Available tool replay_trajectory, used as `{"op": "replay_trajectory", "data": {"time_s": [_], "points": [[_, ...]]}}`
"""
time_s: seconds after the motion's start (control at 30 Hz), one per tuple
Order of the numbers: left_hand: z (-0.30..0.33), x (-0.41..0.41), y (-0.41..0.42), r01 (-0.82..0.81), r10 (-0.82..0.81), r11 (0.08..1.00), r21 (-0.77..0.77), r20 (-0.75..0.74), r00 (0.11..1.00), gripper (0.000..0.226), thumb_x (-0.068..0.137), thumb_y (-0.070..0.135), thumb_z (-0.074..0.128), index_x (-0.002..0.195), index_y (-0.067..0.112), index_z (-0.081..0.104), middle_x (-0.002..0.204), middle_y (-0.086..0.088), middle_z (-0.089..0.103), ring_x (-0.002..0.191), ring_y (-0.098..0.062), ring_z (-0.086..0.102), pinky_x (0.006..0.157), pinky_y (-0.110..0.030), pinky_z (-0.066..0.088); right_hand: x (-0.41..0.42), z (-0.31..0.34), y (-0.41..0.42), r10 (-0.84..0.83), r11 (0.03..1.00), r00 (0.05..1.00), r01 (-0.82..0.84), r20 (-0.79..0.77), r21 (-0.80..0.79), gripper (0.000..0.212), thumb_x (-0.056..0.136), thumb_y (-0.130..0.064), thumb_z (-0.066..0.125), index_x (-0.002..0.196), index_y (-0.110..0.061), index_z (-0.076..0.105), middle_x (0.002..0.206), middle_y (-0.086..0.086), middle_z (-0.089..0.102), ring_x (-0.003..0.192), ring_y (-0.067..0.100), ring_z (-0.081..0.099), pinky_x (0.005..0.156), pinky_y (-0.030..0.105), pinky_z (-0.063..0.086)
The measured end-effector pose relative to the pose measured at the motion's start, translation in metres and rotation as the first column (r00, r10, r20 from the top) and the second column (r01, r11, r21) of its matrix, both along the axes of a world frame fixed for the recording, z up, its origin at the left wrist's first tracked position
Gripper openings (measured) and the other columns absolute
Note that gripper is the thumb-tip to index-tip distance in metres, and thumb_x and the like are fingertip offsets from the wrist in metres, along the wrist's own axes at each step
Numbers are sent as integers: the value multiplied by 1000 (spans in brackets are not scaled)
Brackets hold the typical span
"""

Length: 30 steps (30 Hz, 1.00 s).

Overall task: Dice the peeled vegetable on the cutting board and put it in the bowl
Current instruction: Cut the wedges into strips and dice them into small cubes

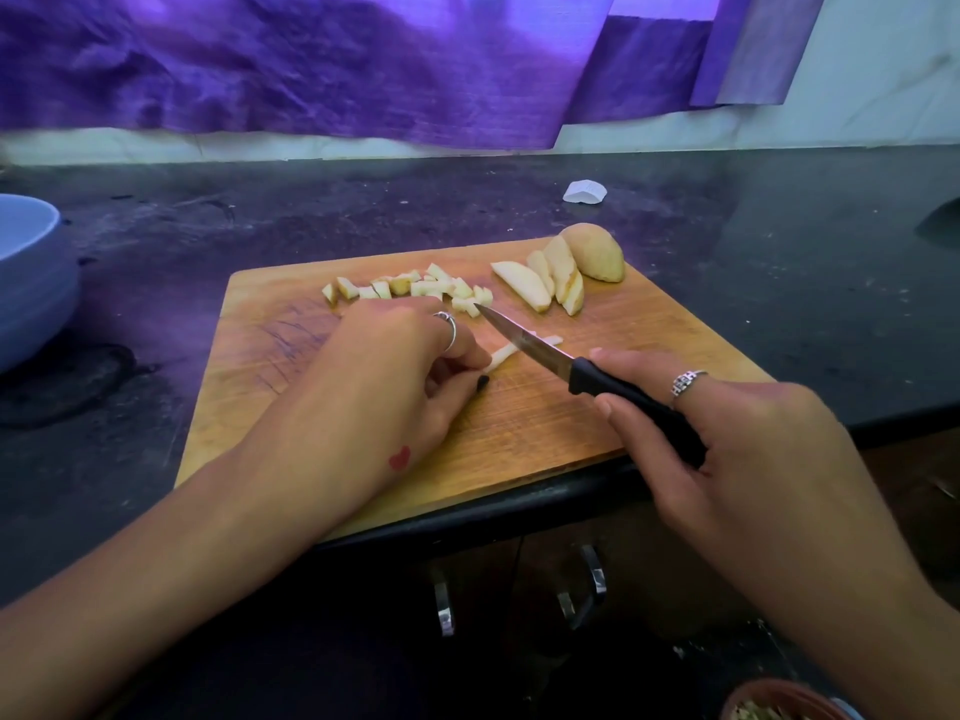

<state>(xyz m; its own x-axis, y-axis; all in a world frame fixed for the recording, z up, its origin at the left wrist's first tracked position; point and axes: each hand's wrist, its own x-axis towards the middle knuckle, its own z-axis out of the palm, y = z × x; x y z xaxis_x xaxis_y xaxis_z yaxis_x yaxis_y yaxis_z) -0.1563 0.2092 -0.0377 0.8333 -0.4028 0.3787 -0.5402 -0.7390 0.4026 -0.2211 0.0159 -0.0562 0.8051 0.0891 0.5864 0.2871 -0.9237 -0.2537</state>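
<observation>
Knife [524, 341] in my right hand [737, 449], fingers wrapped round its black handle, blade angled across a pale strip of vegetable [503, 353] near the middle of the cutting board [519, 428]. My left hand [410, 371] pinches that strip at its near end with curled fingertips. I see diced pieces [415, 288] in a row along the board's far side, with slices [545, 283] and an uncut chunk [595, 252] at the far right corner. The blue bowl [31, 272] sits on the dark desk [779, 283], well left of the board.

Pale diced vegetable cubes [415, 288] and wedges [550, 283] on wooden cutting board [545, 418]; blue bowl [31, 272] far left.
</observation>
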Motion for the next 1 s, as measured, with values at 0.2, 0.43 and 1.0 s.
{"op": "replay_trajectory", "data": {"time_s": [0.2,0.43,1.0], "points": [[-1,1,-1,-4,4,1000,8,16,1000,12,83,16,68,90,18,77,78,7,62,64,0,54,68,-7,42,1,4,-1,-43,995,999,41,-20,-90,21,88,-39,55,104,-36,68,53,-6,58,43,23,53,37,28,41],[-2,0,-1,-15,15,1000,-1,5,1000,13,84,18,67,94,19,77,82,8,61,66,-1,53,66,-6,41,0,2,-2,-9,1000,1000,9,20,-5,28,84,-37,57,108,-31,69,54,-12,51,44,9,31,38,30,43],[-2,0,-3,-29,27,999,-45,-47,999,14,85,17,67,98,17,72,78,7,64,64,-1,56,68,-7,43,1,4,4,-46,996,999,45,-2,-73,20,87,-38,59,103,-34,69,46,-9,44,38,18,40,35,27,38]]}}
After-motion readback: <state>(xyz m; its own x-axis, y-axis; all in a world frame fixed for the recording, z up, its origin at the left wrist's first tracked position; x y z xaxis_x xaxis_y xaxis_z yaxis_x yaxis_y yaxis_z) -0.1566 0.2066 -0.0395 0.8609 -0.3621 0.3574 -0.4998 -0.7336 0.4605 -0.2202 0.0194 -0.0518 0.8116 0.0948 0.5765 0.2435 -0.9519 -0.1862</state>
